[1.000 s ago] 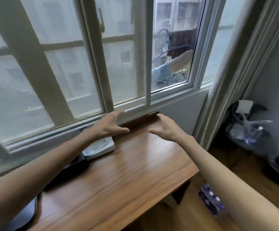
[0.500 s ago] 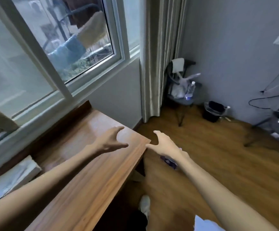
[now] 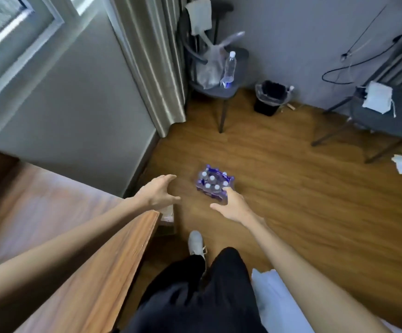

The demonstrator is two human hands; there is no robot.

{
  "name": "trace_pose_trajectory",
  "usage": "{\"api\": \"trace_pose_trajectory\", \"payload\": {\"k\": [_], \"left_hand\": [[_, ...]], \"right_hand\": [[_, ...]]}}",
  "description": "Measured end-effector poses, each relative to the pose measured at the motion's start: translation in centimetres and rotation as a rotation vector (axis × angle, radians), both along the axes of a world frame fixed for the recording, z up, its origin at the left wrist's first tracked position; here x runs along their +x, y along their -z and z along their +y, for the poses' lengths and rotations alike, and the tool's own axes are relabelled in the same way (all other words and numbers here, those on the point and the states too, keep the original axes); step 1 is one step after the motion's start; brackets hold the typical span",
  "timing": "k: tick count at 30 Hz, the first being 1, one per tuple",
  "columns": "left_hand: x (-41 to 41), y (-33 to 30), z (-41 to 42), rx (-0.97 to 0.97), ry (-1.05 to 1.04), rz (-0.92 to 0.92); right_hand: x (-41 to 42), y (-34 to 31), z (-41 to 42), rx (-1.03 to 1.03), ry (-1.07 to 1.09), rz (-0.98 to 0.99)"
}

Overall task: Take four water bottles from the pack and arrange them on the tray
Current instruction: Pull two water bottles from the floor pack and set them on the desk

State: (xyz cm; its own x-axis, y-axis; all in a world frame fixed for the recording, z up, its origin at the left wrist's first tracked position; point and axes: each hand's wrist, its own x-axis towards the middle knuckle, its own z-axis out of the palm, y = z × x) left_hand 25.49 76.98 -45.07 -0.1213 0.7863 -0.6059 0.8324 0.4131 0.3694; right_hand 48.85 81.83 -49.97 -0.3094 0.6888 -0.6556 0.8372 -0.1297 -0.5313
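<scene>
A shrink-wrapped pack of water bottles (image 3: 213, 185) with purple labels and white caps stands on the wooden floor, just past the desk's corner. My left hand (image 3: 158, 193) hovers open to the left of the pack, fingers spread, holding nothing. My right hand (image 3: 232, 205) is open too, and its fingertips overlap the pack's near edge in the view; whether they touch it is unclear. No tray is in view.
The wooden desk (image 3: 80, 236) fills the lower left. A grey chair (image 3: 221, 90) with a single bottle (image 3: 229, 69) and a plastic bag stands by the curtain. A black bin (image 3: 269, 97) and a second chair (image 3: 385, 116) stand along the wall.
The view has swung from the window and desk down to the floor. Both hands have left the desk top and now reach out above the floor by the pack.
</scene>
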Motion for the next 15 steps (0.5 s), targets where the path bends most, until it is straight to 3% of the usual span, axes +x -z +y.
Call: {"api": "trace_pose_trajectory", "payload": {"k": [7, 15], "left_hand": [[2.9, 7.6, 7.0, -0.151, -0.047, -0.075], [3.8, 20.1, 14.9, -0.308, -0.182, -0.051]], "right_hand": [[1.8, 7.9, 6.4, -0.187, 0.169, -0.048], [2.9, 20.1, 13.2, -0.378, 0.203, -0.085]]}}
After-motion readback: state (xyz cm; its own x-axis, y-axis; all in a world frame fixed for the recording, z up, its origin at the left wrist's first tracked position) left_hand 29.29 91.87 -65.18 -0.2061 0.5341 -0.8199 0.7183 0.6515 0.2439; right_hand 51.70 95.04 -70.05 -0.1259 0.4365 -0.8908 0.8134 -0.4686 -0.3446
